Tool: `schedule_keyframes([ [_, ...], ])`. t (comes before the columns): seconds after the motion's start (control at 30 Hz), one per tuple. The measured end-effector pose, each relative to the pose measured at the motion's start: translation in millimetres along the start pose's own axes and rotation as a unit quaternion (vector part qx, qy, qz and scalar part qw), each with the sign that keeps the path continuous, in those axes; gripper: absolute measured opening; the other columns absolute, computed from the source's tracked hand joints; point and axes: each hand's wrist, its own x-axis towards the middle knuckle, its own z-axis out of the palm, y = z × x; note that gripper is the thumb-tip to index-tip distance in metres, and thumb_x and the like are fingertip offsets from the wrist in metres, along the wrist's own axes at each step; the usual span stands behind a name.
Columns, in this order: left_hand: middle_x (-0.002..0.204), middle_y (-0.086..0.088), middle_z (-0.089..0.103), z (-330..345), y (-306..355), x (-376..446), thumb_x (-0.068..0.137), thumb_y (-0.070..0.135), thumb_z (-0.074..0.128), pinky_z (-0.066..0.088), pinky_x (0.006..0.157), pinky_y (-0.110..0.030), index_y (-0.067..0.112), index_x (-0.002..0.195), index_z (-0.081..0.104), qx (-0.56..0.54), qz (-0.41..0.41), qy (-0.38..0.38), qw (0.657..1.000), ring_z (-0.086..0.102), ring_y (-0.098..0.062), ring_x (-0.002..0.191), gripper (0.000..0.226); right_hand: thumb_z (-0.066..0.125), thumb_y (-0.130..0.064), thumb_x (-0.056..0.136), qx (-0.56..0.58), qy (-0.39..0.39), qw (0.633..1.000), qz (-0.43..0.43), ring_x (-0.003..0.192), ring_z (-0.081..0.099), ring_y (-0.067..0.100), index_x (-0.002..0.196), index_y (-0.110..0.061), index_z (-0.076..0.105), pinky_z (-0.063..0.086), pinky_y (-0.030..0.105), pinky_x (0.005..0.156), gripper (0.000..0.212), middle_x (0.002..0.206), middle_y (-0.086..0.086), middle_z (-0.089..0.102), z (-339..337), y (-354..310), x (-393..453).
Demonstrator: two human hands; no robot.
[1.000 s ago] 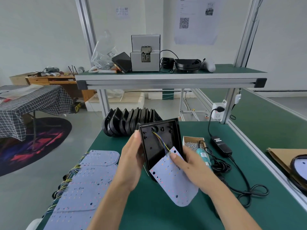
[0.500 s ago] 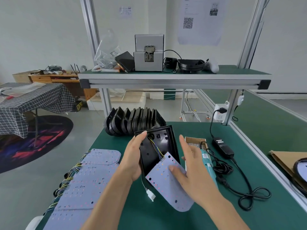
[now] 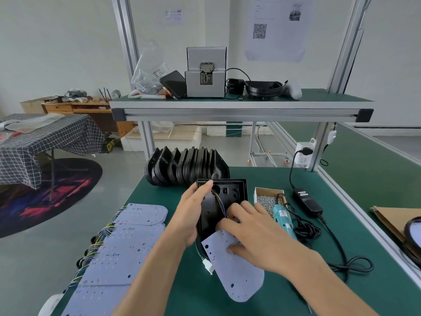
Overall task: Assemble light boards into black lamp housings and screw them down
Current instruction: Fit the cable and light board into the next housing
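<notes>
- Black lamp housing (image 3: 224, 197) sits tilted on the green workbench (image 3: 268, 176), its open face toward the camera, with a round hole near the top of its inner wall.
- The left hand (image 3: 192, 215) grips the housing's left side, fingers curled over the upper left corner and edge.
- A light board (image 3: 234, 272), pale lilac with small coloured dots, lies with its upper end inside the housing's lower mouth and its rounded end out on the bench.
- The right hand (image 3: 252, 231) rests on the board's upper part; the thumb presses the board's face, and the fingers bend down into the housing, but whether they hold anything cannot be told.
- Thin yellow and blue wires (image 3: 218, 200) run from the hole down toward the right hand's fingers.
- A white connector (image 3: 208, 265) on thin leads hangs just below the housing's lower left corner, beside the board.
- More housings (image 3: 184, 166) stand in a row behind.
- Spare boards (image 3: 123, 245) lie overlapped at the left, coloured wires along their left edge.
- A box of screws (image 3: 267, 198) and a teal electric screwdriver (image 3: 284, 221) lie just right of the housing.
</notes>
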Motion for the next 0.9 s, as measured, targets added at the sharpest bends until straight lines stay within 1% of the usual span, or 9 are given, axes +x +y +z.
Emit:
schedule_keyframes([
  [0.1,0.116,-0.018,0.076,-2.7,-1.0,-3.6,0.097,0.036,0.067,0.058,0.093,-0.046,0.008,0.119,0.068,0.003,-0.018,-0.014,1.000,0.074,-0.033,0.105,0.036,0.067,-0.052,0.090,0.121,0.004,0.993,-0.002,0.102,0.036,0.012,0.117,-0.042,0.049,0.035,0.034,0.093,0.033,0.105,-0.015,0.039,-18.2,6.5,1.3],
  [0.2,0.116,-0.021,0.074,-8.2,-6.4,-7.6,0.091,0.044,0.069,0.058,0.087,-0.042,0.003,0.122,0.067,0.002,-0.035,-0.036,0.999,0.072,-0.031,0.098,0.051,0.071,-0.052,0.089,0.200,0.025,0.979,0.023,0.102,0.039,0.003,0.110,-0.046,0.049,0.034,0.021,0.089,0.031,0.100,-0.020,0.042,-40.0,17.6,1.1],
  [0.3,0.097,-0.014,0.077,-8.7,-12.0,-10.0,0.089,0.046,0.070,0.059,0.072,-0.035,0.013,0.100,0.078,-0.003,-0.037,-0.052,0.998,0.073,-0.025,0.083,0.036,0.074,-0.048,0.090,0.230,0.026,0.971,0.053,0.105,0.042,0.001,0.108,-0.046,0.051,0.035,0.018,0.087,0.030,0.100,-0.021,0.045,-54.6,25.5,7.9],
  [0.37,0.093,-0.011,0.076,-6.2,-11.8,-11.5,0.087,0.048,0.070,0.058,0.066,-0.031,0.016,0.094,0.078,-0.001,-0.035,-0.056,0.998,0.072,-0.022,0.078,0.034,0.077,-0.043,0.090,0.251,0.030,0.965,0.071,0.105,0.044,0.002,0.106,-0.045,0.053,0.036,0.022,0.087,0.029,0.101,-0.017,0.048,-59.7,28.7,12.0],
  [0.47,0.103,-0.013,0.076,-4.0,-7.3,-14.0,0.088,0.053,0.069,0.057,0.073,-0.033,0.009,0.114,0.074,-0.002,-0.039,-0.051,0.998,0.072,-0.024,0.086,0.051,0.078,-0.040,0.090,0.260,0.044,0.960,0.090,0.107,0.045,0.003,0.108,-0.043,0.055,0.038,0.024,0.090,0.029,0.103,-0.016,0.049,-63.5,30.4,14.4],
  [0.57,0.119,-0.016,0.075,-1.5,-4.4,-15.4,0.086,0.057,0.067,0.056,0.093,-0.043,0.007,0.129,0.067,-0.001,-0.042,-0.039,0.998,0.073,-0.030,0.105,0.066,0.077,-0.038,0.091,0.254,0.062,0.960,0.100,0.107,0.046,0.009,0.110,-0.038,0.057,0.040,0.030,0.095,0.028,0.102,-0.013,0.049,-62.9,28.3,16.3],
  [0.63,0.123,-0.016,0.074,0.1,-4.5,-16.1,0.088,0.059,0.061,0.054,0.101,-0.047,0.009,0.130,0.068,0.008,-0.046,-0.039,0.998,0.071,-0.032,0.114,0.066,0.076,-0.037,0.092,0.247,0.078,0.960,0.105,0.106,0.046,0.012,0.113,-0.036,0.058,0.041,0.034,0.096,0.027,0.102,-0.013,0.049,-62.9,26.1,18.0],
  [0.77,0.121,-0.018,0.074,-2.4,-4.8,-15.1,0.096,0.062,0.050,0.058,0.095,-0.042,0.005,0.128,0.069,0.004,-0.059,-0.049,0.997,0.073,-0.031,0.111,0.068,0.067,-0.041,0.099,0.171,0.067,0.979,0.094,0.101,0.043,0.012,0.130,-0.039,0.061,0.038,0.037,0.097,0.032,0.099,-0.012,0.043,-56.3,22.2,18.0],
  [0.9,0.128,-0.016,0.072,-1.3,-2.9,-16.9,0.102,0.066,0.040,0.045,0.113,-0.053,0.008,0.132,0.068,0.017,-0.078,-0.050,0.995,0.068,-0.033,0.121,0.070,0.063,-0.045,0.100,0.065,0.069,0.991,0.097,0.103,0.045,0.017,0.145,-0.040,0.054,0.037,0.040,0.096,0.046,0.104,-0.007,0.042,-42.6,17.6,12.5],
])
